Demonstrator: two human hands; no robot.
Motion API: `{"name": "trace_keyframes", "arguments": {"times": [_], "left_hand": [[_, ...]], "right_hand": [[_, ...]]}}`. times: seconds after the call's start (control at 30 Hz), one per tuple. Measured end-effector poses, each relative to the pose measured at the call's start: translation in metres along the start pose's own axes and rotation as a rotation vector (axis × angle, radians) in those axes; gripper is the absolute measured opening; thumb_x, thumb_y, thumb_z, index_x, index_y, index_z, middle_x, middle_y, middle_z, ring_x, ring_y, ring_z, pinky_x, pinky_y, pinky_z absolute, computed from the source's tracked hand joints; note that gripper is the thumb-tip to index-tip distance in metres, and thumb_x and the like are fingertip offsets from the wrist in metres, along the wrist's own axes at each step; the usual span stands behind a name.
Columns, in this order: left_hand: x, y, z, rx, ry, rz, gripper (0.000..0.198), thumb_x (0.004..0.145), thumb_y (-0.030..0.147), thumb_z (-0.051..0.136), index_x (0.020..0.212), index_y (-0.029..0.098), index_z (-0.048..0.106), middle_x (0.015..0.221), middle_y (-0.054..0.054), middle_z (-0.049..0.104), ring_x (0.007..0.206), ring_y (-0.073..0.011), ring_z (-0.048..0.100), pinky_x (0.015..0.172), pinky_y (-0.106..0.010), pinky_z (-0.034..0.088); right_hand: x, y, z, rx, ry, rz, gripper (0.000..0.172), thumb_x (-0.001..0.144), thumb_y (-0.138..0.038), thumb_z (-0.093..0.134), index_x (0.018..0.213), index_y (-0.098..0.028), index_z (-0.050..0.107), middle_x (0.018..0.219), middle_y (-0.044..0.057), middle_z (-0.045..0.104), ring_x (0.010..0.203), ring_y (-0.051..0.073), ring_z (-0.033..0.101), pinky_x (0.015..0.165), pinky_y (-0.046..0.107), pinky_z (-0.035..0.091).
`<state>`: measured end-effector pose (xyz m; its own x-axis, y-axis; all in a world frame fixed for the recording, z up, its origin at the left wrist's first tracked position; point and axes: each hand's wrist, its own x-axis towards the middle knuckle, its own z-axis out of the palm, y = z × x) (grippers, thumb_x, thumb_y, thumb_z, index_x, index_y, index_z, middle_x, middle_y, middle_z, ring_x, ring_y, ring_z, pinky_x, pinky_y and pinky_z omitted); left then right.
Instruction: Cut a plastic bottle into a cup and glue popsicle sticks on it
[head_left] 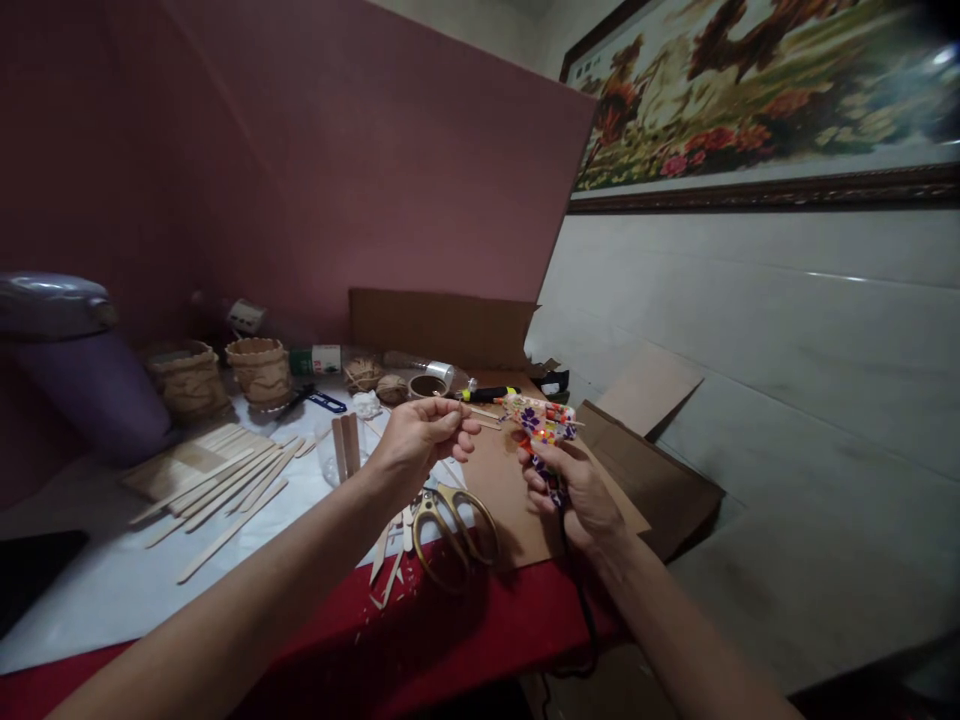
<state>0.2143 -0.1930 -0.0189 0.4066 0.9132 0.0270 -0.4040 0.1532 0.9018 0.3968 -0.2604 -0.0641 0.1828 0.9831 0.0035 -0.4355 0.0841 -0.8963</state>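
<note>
My right hand [574, 490] is wrapped round the handle of a flower-patterned glue gun [536, 418], whose nozzle points left and whose cord hangs down over the table's front edge. A small light glows on the gun's side. My left hand [424, 440] is closed in a pinch on a thin wooden craft stick [484, 415], its end held close to the nozzle. Between and below my hands lie gold-handled scissors [454, 535]. Left of my left wrist stands a clear plastic cup [328, 458] with craft sticks upright against it.
Loose craft sticks [232, 490] and cut scraps [386, 565] lie on the white sheet and red cloth. Behind are two decorated pots [259, 370], twine balls [391, 388], a clear bottle [439, 372] and a yellow-black tool [491, 394]. Cardboard [517, 520] covers the right side; a purple flask [90, 380] stands left.
</note>
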Motion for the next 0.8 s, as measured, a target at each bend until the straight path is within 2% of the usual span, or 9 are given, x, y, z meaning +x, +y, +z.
{"name": "trace_keyframes", "arguments": {"times": [0.13, 0.27, 0.33, 0.43, 0.5, 0.57, 0.67, 0.73, 0.8], "left_hand": [[-0.005, -0.004, -0.009, -0.027, -0.012, 0.0, 0.005, 0.079, 0.009, 0.062, 0.075, 0.006, 0.063, 0.06, -0.002, 0.059, 0.041, -0.0047, 0.048, 0.038, -0.015, 0.032], [-0.011, -0.008, -0.022, 0.001, -0.018, -0.015, 0.018, 0.081, 0.022, 0.064, 0.069, 0.013, 0.055, 0.054, 0.007, 0.039, 0.037, -0.0012, 0.029, 0.036, -0.012, 0.017], [-0.012, -0.009, -0.027, 0.038, 0.014, -0.049, 0.023, 0.083, 0.025, 0.061, 0.065, 0.017, 0.048, 0.05, 0.01, 0.03, 0.036, -0.0017, 0.02, 0.035, -0.013, 0.011], [-0.014, -0.008, -0.032, 0.109, 0.095, -0.046, 0.037, 0.085, 0.034, 0.058, 0.058, 0.02, 0.038, 0.045, 0.01, 0.025, 0.034, -0.0021, 0.015, 0.034, -0.014, 0.009], [-0.017, -0.005, -0.035, 0.161, 0.118, -0.001, 0.042, 0.085, 0.044, 0.059, 0.056, 0.019, 0.04, 0.041, 0.01, 0.025, 0.034, -0.0021, 0.016, 0.033, -0.015, 0.011], [-0.022, -0.001, -0.037, 0.214, 0.092, 0.039, 0.041, 0.08, 0.048, 0.065, 0.059, 0.017, 0.049, 0.039, 0.01, 0.029, 0.033, -0.002, 0.019, 0.034, -0.015, 0.013], [-0.03, 0.007, -0.044, 0.271, 0.038, 0.083, 0.032, 0.067, 0.041, 0.077, 0.069, 0.014, 0.06, 0.045, 0.006, 0.047, 0.035, -0.0032, 0.032, 0.035, -0.016, 0.02], [-0.035, 0.009, -0.05, 0.299, 0.038, 0.103, 0.027, 0.06, 0.033, 0.08, 0.071, 0.013, 0.064, 0.053, 0.001, 0.058, 0.04, -0.006, 0.043, 0.038, -0.017, 0.028], [-0.039, 0.008, -0.055, 0.326, 0.054, 0.103, 0.024, 0.055, 0.025, 0.08, 0.071, 0.012, 0.068, 0.057, -0.002, 0.063, 0.046, -0.0083, 0.05, 0.043, -0.019, 0.036]], "right_hand": [[0.021, -0.001, 0.001, 0.142, -0.091, 0.065, 0.025, 0.07, -0.026, 0.079, 0.087, -0.013, 0.066, 0.072, -0.001, 0.06, 0.045, 0.003, 0.039, 0.031, 0.01, 0.032], [0.043, -0.002, 0.005, 0.241, -0.186, 0.092, 0.015, 0.081, -0.021, 0.067, 0.093, -0.013, 0.064, 0.073, 0.0, 0.061, 0.044, 0.003, 0.04, 0.031, 0.01, 0.033], [0.054, -0.003, 0.008, 0.276, -0.218, 0.11, 0.018, 0.084, -0.02, 0.063, 0.099, -0.012, 0.064, 0.074, 0.001, 0.061, 0.044, 0.004, 0.041, 0.031, 0.011, 0.034], [0.066, 0.001, 0.009, 0.32, -0.243, 0.136, 0.017, 0.086, -0.019, 0.059, 0.102, -0.012, 0.062, 0.073, 0.001, 0.061, 0.043, 0.004, 0.042, 0.031, 0.011, 0.034], [0.069, 0.007, 0.007, 0.347, -0.246, 0.161, 0.015, 0.088, -0.018, 0.057, 0.102, -0.015, 0.06, 0.072, 0.0, 0.061, 0.043, 0.004, 0.041, 0.031, 0.01, 0.034], [0.07, 0.014, 0.002, 0.369, -0.244, 0.181, 0.015, 0.088, -0.018, 0.057, 0.103, -0.017, 0.059, 0.072, -0.001, 0.061, 0.042, 0.005, 0.041, 0.031, 0.01, 0.035], [0.066, 0.021, -0.007, 0.388, -0.239, 0.2, 0.017, 0.087, -0.017, 0.057, 0.104, -0.016, 0.058, 0.072, 0.0, 0.06, 0.043, 0.006, 0.044, 0.031, 0.011, 0.036], [0.064, 0.022, -0.011, 0.402, -0.229, 0.19, 0.017, 0.088, -0.017, 0.056, 0.104, -0.014, 0.059, 0.073, 0.001, 0.06, 0.044, 0.006, 0.045, 0.032, 0.011, 0.037], [0.064, 0.021, -0.013, 0.408, -0.219, 0.17, 0.016, 0.089, -0.017, 0.055, 0.104, -0.014, 0.059, 0.073, 0.001, 0.06, 0.044, 0.006, 0.045, 0.033, 0.012, 0.038]]}}
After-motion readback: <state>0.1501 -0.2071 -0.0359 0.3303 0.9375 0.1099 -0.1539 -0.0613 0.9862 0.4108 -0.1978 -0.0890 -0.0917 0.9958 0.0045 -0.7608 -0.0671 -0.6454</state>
